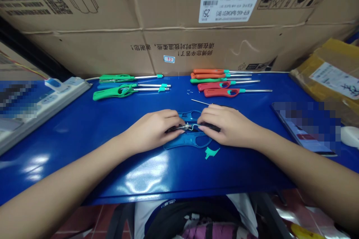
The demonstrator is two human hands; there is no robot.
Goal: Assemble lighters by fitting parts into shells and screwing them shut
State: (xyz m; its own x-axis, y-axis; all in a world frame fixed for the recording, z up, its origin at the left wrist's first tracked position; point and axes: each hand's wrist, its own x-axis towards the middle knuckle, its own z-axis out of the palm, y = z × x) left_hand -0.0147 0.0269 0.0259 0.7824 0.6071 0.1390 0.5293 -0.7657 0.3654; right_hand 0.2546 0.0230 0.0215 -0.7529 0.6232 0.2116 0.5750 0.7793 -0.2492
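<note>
My left hand [154, 129] and my right hand [228, 125] meet at the middle of the blue table [84, 130], both pinched on a thin dark lighter insert [186, 127] with a metal tip and wire between the fingertips. Under them lie two blue lighter shell halves [190, 140]. A small teal trigger piece [211, 152] lies just in front of my right hand. A thin metal rod [199, 101] lies behind it.
Green and blue long lighters [126, 86] lie at the back left, red, orange and green ones [224, 82] at the back right. Cardboard boxes [179, 18] wall the rear. A power strip [60, 89] is left; a blurred phone [305, 127] and yellow package [333, 74] right.
</note>
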